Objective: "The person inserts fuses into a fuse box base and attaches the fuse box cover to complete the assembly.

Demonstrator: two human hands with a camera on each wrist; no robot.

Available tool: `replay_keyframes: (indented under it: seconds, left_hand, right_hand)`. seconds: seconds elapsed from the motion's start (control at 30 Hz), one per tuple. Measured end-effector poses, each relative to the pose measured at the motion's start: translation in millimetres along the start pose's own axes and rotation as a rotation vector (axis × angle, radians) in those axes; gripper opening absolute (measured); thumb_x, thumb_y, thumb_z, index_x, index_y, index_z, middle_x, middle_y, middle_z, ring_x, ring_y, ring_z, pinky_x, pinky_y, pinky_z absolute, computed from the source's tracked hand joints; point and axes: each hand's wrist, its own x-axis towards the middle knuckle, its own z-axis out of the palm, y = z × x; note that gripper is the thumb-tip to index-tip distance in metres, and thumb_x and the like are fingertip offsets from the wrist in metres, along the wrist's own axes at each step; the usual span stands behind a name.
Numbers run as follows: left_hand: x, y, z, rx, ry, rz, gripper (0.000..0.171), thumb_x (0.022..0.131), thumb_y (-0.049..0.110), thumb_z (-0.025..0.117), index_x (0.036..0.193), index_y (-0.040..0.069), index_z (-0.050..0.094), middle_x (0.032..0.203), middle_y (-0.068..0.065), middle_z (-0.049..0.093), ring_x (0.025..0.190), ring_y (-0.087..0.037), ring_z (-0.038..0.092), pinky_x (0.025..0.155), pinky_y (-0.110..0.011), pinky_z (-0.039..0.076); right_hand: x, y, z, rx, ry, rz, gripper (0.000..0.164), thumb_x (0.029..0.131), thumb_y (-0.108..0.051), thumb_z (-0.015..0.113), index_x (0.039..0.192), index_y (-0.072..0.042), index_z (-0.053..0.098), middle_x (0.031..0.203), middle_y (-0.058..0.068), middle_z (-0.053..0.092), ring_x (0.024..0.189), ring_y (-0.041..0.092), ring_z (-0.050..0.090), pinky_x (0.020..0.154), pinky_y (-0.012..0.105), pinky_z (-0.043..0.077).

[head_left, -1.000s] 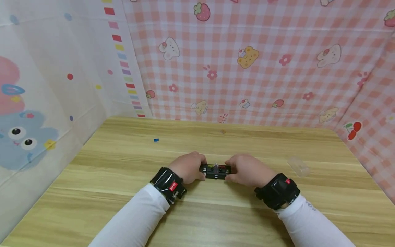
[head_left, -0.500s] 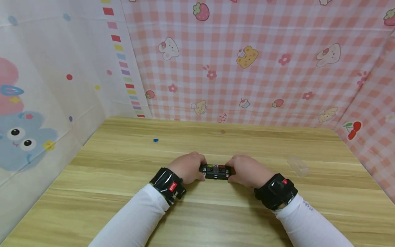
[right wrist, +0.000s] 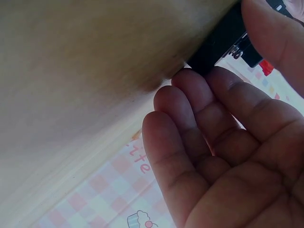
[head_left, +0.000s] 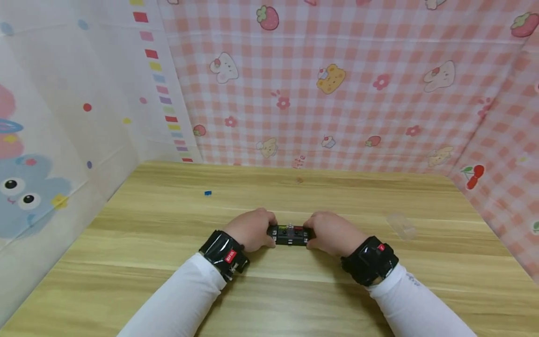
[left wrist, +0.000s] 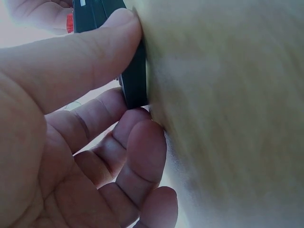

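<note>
A black rectangular block (head_left: 290, 241) lies lengthwise on the wooden table, with metal terminals at its ends, yellow and red markings and a small clear upright piece in its middle. My left hand (head_left: 251, 230) pinches its left end between thumb and fingers. At the opposite end my right hand (head_left: 335, 232) holds it the same way. In the left wrist view the thumb lies along the side of the black block (left wrist: 137, 78), and the other fingers curl below its end. The right wrist view shows fingertips (right wrist: 192, 85) at the end of the block, close to the tabletop.
A small blue piece (head_left: 208, 193) lies on the table (head_left: 269, 299) at the back left. To the right of my right hand is a clear plastic cover (head_left: 401, 226). A tiny pale bit (head_left: 299, 180) sits near the back edge, before the checked cloth wall (head_left: 294, 61).
The head view has turned slightly right, so everything appears a little further left. The right fingers have settled more fully round the block's end; the left hand keeps its grip.
</note>
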Motion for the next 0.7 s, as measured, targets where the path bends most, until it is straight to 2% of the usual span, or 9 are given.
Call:
replay_keyframes:
  seconds: [0.7]
  left_hand:
    - [0.1, 0.9, -1.7, -0.013, -0.021, -0.010, 0.052, 0.086, 0.030, 0.088, 0.131, 0.010, 0.070, 0.120, -0.005, 0.067, 0.099, -0.019, 0.062, 0.099, -0.042, 0.052]
  right_hand:
    - [-1.1, -1.2, -0.6, -0.007, 0.001, 0.006, 0.030, 0.088, -0.020, 0.086, 0.113, -0.005, 0.078, 0.101, 0.003, 0.072, 0.087, 0.015, 0.060, 0.089, 0.041, 0.055]
